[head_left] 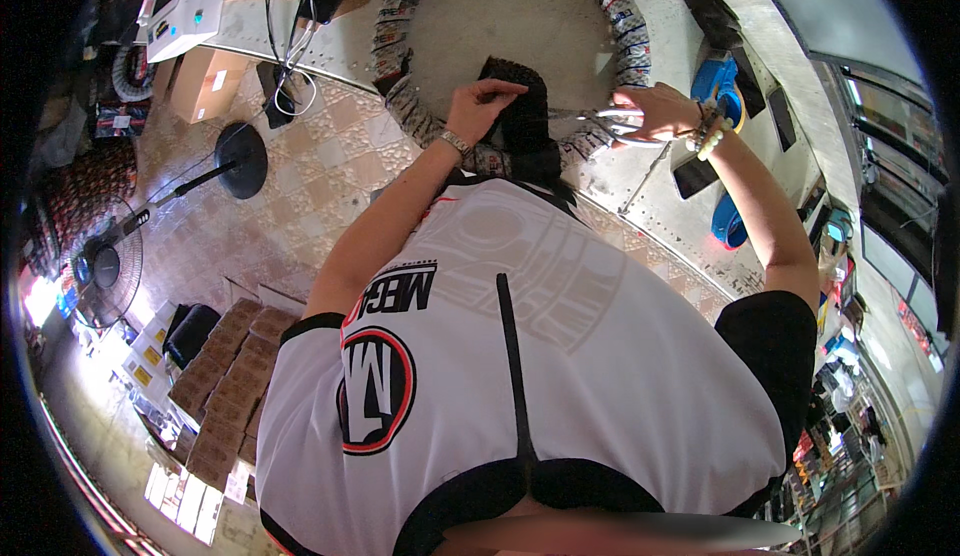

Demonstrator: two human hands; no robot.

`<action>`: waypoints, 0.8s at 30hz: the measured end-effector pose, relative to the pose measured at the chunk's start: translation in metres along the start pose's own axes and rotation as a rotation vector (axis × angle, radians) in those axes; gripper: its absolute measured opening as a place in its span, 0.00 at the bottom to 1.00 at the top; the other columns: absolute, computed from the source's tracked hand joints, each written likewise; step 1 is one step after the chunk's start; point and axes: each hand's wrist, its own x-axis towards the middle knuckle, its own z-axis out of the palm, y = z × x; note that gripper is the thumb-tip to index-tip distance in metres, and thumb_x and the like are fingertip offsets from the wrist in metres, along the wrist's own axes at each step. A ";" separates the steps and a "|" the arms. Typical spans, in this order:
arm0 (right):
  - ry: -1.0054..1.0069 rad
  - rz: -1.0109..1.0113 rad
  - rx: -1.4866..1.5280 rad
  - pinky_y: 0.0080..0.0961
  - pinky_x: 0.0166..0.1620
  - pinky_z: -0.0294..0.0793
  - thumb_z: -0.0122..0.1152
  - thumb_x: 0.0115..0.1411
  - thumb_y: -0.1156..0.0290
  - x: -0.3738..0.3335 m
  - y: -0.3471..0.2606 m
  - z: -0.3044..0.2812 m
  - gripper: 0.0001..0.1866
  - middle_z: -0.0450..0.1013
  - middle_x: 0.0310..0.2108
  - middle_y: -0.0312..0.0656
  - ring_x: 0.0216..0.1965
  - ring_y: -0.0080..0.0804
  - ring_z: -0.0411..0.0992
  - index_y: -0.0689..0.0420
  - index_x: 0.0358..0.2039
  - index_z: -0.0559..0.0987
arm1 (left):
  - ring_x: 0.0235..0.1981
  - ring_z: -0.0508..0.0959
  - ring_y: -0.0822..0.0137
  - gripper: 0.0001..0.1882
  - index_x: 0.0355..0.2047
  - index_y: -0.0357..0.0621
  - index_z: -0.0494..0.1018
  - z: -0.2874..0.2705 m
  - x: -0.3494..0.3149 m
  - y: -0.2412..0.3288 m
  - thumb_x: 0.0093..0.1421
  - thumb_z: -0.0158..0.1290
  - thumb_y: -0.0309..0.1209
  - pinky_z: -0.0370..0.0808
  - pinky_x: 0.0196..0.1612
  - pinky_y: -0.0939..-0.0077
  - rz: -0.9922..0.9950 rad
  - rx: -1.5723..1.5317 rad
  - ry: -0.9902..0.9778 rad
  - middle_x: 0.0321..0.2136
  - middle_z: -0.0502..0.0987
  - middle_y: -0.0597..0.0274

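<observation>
A black strip, matte, its far end rough-textured, lies across the near side of the wrapped ring, a thick circle in crinkled, printed white film, reaching into its middle. The left hand curls over the strip; I cannot tell whether it grips. At the ring's near right, the right hand grips pale-handled scissors

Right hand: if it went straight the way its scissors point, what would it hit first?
Probably the black textured piece: the right hand has its scissors aimed left toward it, blades leading. Whether the tips already touch it is unclear from this view.
</observation>
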 end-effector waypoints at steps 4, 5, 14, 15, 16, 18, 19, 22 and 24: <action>0.015 -0.007 0.011 0.39 0.40 0.71 0.69 0.46 0.35 0.000 0.001 0.009 0.38 0.76 0.34 0.45 0.37 0.44 0.75 0.55 0.43 0.71 | 0.40 0.81 0.74 0.09 0.39 0.41 0.83 0.000 0.005 -0.006 0.61 0.56 0.22 0.76 0.47 0.78 0.024 -0.036 -0.017 0.37 0.84 0.62; 0.006 0.003 0.007 0.39 0.40 0.71 0.69 0.47 0.36 0.004 0.000 0.013 0.37 0.75 0.34 0.45 0.37 0.44 0.75 0.55 0.43 0.71 | 0.40 0.81 0.74 0.09 0.39 0.41 0.83 0.001 0.007 -0.007 0.61 0.56 0.22 0.76 0.47 0.78 0.020 -0.064 -0.036 0.38 0.84 0.62; 0.099 -0.053 -0.004 0.42 0.32 0.67 0.66 0.52 0.41 0.014 -0.011 0.017 0.28 0.72 0.25 0.44 0.29 0.46 0.72 0.52 0.37 0.71 | 0.43 0.81 0.73 0.10 0.42 0.42 0.82 -0.002 0.015 -0.016 0.60 0.58 0.24 0.75 0.50 0.77 -0.019 -0.116 -0.053 0.40 0.84 0.62; 0.065 0.001 -0.023 0.41 0.31 0.65 0.68 0.52 0.42 0.014 -0.013 0.016 0.27 0.71 0.23 0.43 0.27 0.45 0.71 0.52 0.35 0.71 | 0.43 0.81 0.73 0.10 0.42 0.42 0.82 -0.002 0.017 -0.017 0.60 0.58 0.24 0.75 0.49 0.77 -0.018 -0.124 -0.061 0.40 0.84 0.62; 0.028 0.029 -0.001 0.41 0.31 0.65 0.68 0.51 0.41 0.014 -0.016 0.015 0.28 0.71 0.23 0.44 0.27 0.45 0.72 0.52 0.35 0.72 | 0.43 0.81 0.73 0.10 0.42 0.42 0.82 -0.003 0.018 -0.019 0.60 0.58 0.24 0.75 0.49 0.77 -0.015 -0.144 -0.079 0.40 0.84 0.62; 0.030 0.034 0.004 0.42 0.31 0.65 0.68 0.51 0.40 0.018 -0.023 0.013 0.29 0.72 0.23 0.45 0.28 0.46 0.72 0.53 0.36 0.72 | 0.43 0.81 0.74 0.10 0.41 0.42 0.82 -0.003 0.020 -0.022 0.60 0.58 0.24 0.75 0.49 0.77 -0.031 -0.085 -0.085 0.40 0.84 0.62; 0.037 0.015 0.010 0.42 0.31 0.65 0.68 0.50 0.40 0.021 -0.026 0.012 0.29 0.72 0.24 0.45 0.28 0.47 0.72 0.53 0.36 0.72 | 0.43 0.81 0.74 0.10 0.41 0.42 0.82 -0.004 0.021 -0.023 0.60 0.58 0.25 0.75 0.49 0.77 -0.026 -0.073 -0.100 0.40 0.84 0.62; -0.019 0.068 -0.066 0.40 0.32 0.69 0.64 0.49 0.30 0.021 -0.028 0.006 0.36 0.74 0.25 0.47 0.28 0.45 0.74 0.53 0.37 0.72 | 0.42 0.81 0.73 0.09 0.41 0.42 0.83 -0.007 0.022 -0.026 0.60 0.58 0.24 0.75 0.49 0.76 -0.028 -0.086 -0.064 0.40 0.84 0.62; -0.012 0.098 -0.058 0.42 0.33 0.70 0.62 0.48 0.28 0.017 -0.027 0.002 0.38 0.74 0.25 0.49 0.28 0.45 0.74 0.55 0.34 0.73 | 0.42 0.81 0.73 0.10 0.41 0.42 0.83 -0.008 0.022 -0.025 0.60 0.58 0.24 0.75 0.49 0.76 -0.007 -0.079 -0.065 0.40 0.84 0.62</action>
